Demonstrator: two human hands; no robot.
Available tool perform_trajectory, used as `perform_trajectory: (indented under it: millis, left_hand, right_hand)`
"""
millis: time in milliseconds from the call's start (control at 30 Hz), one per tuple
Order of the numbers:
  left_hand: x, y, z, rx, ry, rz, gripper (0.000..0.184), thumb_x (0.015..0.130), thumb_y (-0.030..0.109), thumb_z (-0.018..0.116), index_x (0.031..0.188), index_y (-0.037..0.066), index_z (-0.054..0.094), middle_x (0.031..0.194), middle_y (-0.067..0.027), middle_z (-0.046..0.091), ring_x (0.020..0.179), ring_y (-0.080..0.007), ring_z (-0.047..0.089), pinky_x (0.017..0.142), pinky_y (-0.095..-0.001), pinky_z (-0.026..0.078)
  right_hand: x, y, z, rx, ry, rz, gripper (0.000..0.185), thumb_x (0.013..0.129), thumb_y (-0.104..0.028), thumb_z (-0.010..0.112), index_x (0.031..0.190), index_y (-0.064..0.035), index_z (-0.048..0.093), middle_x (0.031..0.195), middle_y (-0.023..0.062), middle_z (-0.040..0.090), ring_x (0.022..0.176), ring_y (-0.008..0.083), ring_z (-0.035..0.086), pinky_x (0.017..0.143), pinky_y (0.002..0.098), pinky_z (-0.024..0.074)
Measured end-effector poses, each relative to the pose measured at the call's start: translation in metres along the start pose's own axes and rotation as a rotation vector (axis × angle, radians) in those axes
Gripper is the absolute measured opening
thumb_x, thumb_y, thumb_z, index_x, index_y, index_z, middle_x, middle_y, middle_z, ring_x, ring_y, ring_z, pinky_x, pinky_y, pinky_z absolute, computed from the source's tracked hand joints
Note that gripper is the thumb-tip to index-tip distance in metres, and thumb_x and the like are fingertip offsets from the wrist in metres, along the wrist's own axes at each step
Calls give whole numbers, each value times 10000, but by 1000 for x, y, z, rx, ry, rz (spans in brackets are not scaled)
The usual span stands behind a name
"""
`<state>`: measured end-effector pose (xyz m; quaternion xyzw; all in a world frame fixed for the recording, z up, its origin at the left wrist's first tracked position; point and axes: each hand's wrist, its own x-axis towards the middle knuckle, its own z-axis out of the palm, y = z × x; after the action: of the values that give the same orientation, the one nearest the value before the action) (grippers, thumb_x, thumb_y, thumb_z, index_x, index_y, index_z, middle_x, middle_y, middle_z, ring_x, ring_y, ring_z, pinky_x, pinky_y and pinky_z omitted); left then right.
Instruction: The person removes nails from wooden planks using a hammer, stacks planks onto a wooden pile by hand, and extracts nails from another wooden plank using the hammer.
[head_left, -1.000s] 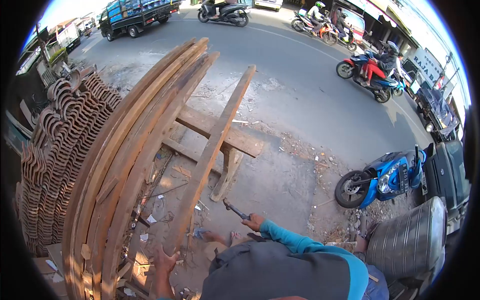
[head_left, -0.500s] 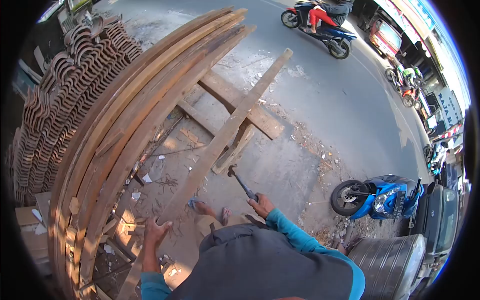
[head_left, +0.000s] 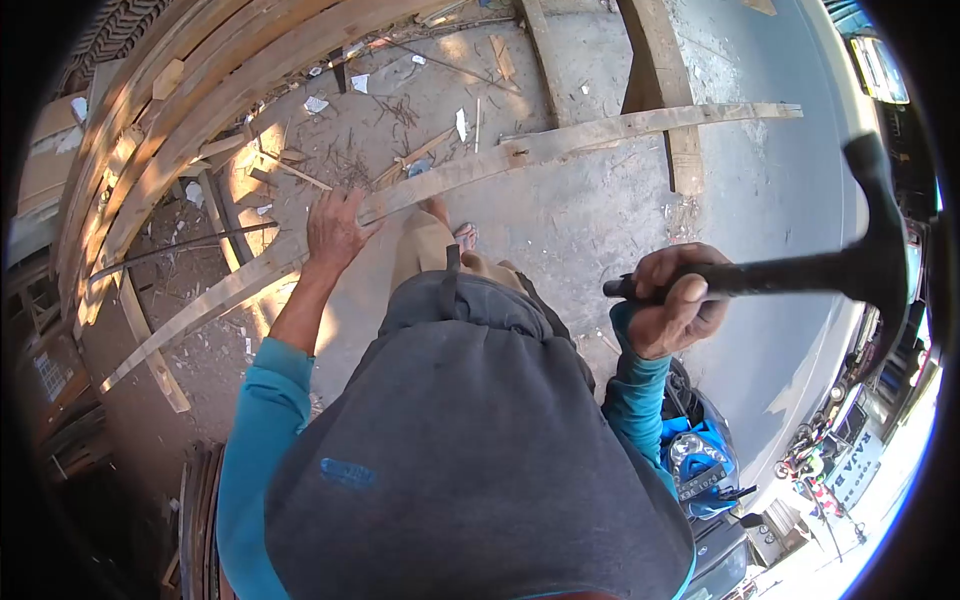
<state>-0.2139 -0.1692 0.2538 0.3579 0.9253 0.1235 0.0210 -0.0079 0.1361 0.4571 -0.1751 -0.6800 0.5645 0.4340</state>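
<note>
My left hand [head_left: 336, 229] is wrapped over a long wooden beam [head_left: 560, 142], which crosses the view from lower left to upper right. The beam's far part lies across a thick wooden support [head_left: 655, 70]. On the right my right hand [head_left: 680, 300] grips the handle of a claw hammer [head_left: 880, 255], raised close to the camera with its head to the right. The hammer is apart from the beam.
Several long planks [head_left: 210, 90] lie at the upper left. Wood scraps and debris [head_left: 380, 115] litter the ground. A blue motorbike [head_left: 700, 455] and a dark vehicle [head_left: 720, 560] stand at lower right, beside the road [head_left: 780, 270].
The view has turned and tilted down towards my body. The hammer has risen from low by my legs to near the camera. My left hand remains on the beam.
</note>
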Motion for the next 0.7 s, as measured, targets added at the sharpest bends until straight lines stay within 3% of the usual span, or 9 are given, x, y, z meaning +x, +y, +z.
perform_trajectory:
  millis: [133, 200, 300, 333, 433, 467, 500, 533, 700]
  left_hand:
    - [1, 2, -2, 6, 36, 3, 505, 657, 433, 862, 974, 112, 636, 887, -113, 584, 895, -315, 599, 739, -442, 455]
    - [1, 2, -3, 3, 27, -7, 496, 661, 437, 857, 965, 114, 636, 883, -110, 582, 893, -312, 599, 737, -440, 454]
    - [1, 5, -4, 24, 40, -12, 480, 671, 443, 847, 950, 116, 636, 878, -104, 579, 890, -307, 600, 733, -438, 454]
    - [0, 5, -6, 43, 50, -2, 473, 676, 445, 842, 945, 116, 635, 877, -100, 577, 888, -304, 600, 731, -438, 453]
    - [0, 3, -1, 13, 70, -27, 471, 681, 450, 834, 948, 116, 635, 878, -95, 577, 892, -301, 600, 730, -440, 452]
    - [-9, 4, -5, 13, 33, -17, 471, 681, 450, 834, 948, 116, 635, 878, -95, 577, 892, -301, 600, 730, -440, 452]
    - [-7, 5, -7, 10, 34, -10, 483, 675, 452, 838, 957, 115, 636, 884, -95, 578, 894, -300, 600, 730, -440, 452]
    - [1, 6, -6, 8, 53, -8, 495, 668, 453, 843, 965, 114, 637, 890, -94, 580, 895, -298, 601, 730, -440, 451]
    - [1, 1, 2, 35, 52, 1, 526, 646, 455, 858, 989, 120, 641, 915, -94, 587, 905, -299, 603, 733, -442, 451]
  right_hand:
    - [24, -1, 7, 90, 56, -427, 438, 1022, -484, 506, 1100, -59, 431, 683, 38, 449, 522, 119, 469, 492, 281, 455]
    - [-11, 45, -4, 27, -91, -282, 439, 1022, -459, 521, 1065, -25, 470, 719, 108, 514, 550, 190, 519, 537, 371, 485]
    - [-89, 120, -30, -778, -402, 436, 448, 981, -417, 590, 998, 29, 557, 731, 184, 569, 623, 289, 576, 621, 440, 468]
    - [-92, 123, -20, -809, -517, 640, 448, 964, -405, 612, 981, 41, 580, 721, 195, 575, 643, 310, 582, 639, 449, 459]
    - [-72, 102, -21, -721, -461, 628, 477, 961, -437, 626, 974, 38, 583, 654, 163, 546, 631, 268, 565, 613, 414, 442]
    - [-60, 81, -13, -621, -392, 663, 458, 978, -458, 613, 875, -16, 557, 663, 33, 506, 571, 121, 486, 515, 307, 391]
    - [-49, 53, -7, -500, -299, 654, 440, 988, -446, 601, 890, -20, 550, 656, 33, 505, 550, 112, 480, 499, 288, 387]
    - [-32, 31, 0, -378, -210, 622, 423, 997, -434, 590, 905, -24, 544, 649, 33, 504, 529, 104, 475, 482, 269, 384]
    - [19, -13, 9, 78, 65, -296, 425, 1027, -494, 487, 1057, -72, 448, 708, 24, 434, 530, 103, 455, 506, 273, 450]
